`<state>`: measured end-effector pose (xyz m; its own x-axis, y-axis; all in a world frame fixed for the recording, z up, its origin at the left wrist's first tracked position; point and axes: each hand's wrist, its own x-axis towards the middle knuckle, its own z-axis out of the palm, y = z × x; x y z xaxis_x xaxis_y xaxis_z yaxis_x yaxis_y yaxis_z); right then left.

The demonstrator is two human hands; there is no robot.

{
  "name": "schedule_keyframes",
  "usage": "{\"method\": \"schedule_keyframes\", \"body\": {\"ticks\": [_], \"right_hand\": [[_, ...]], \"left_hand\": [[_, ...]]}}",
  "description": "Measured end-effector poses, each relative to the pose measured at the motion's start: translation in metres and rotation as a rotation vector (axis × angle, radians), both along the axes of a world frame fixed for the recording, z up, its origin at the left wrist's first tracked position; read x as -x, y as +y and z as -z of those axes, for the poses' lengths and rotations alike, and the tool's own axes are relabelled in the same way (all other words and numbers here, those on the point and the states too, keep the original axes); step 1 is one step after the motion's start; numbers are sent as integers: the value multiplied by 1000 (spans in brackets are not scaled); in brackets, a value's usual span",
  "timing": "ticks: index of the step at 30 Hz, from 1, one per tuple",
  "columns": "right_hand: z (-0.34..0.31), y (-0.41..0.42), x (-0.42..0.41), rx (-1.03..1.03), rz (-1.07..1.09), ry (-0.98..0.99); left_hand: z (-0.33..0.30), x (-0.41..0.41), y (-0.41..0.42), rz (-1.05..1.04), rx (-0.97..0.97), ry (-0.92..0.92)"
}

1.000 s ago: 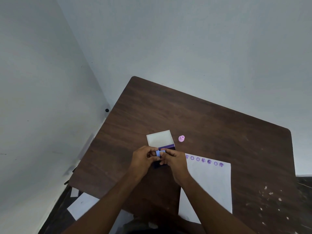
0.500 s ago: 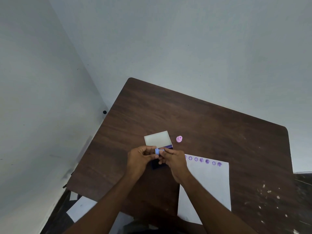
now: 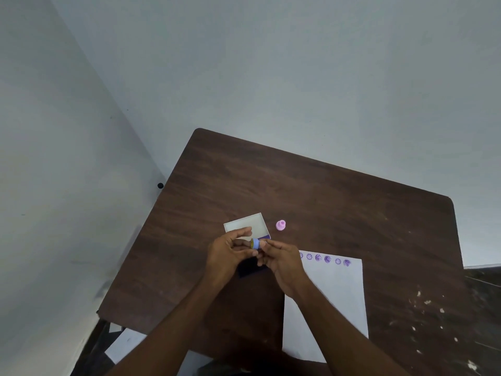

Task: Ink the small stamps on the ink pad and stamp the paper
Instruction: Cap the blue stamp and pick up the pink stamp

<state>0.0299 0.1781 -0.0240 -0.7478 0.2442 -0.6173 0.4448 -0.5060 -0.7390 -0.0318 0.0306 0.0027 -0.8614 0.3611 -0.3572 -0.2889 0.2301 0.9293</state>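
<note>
Here both hands meet above the near middle of the dark wooden table [image 3: 339,213]. The right hand [image 3: 284,263] pinches a small blue stamp [image 3: 256,243] between thumb and fingertips, tipped on its side so its yellowish face points toward the left hand. The left hand [image 3: 226,253] sits just beside it with fingers loosely spread and partly curled; whether any of them touch the stamp, I cannot tell.

Under the hands lies the ink pad [image 3: 250,268], dark and mostly hidden, with only a dark corner showing below the fingers and a purple edge at its far side. Its open white lid [image 3: 245,223] lies flat just beyond the hands. A pink stamp [image 3: 280,225] stands upright on the table just right of that lid, apart from it.

The white paper [image 3: 333,294] lies to the right of the ink pad, under the right forearm. Along its far edge runs a row of 6 purple prints [image 3: 327,259], some solid and some thin rings.
</note>
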Motion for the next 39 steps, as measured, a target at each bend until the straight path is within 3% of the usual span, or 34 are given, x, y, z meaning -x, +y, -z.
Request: {"method": "schedule_keyframes", "body": {"ticks": [5,10,16,32,39], "right_hand": [[0,17,-3,23,108,18],[13,49,-3,-439,215,-268],[22,66,11,-812,-48,-429],[31,66,29,-1040,-369,-474],[26,61,27,-1355,-366,-286]], "left_hand": [[3,2,17,69,6,-67],[13,3,21,93,141,-42],[15,6,25,72,282,94],[20,12,38,79,372,134],[24,15,35,84,314,119]]}}
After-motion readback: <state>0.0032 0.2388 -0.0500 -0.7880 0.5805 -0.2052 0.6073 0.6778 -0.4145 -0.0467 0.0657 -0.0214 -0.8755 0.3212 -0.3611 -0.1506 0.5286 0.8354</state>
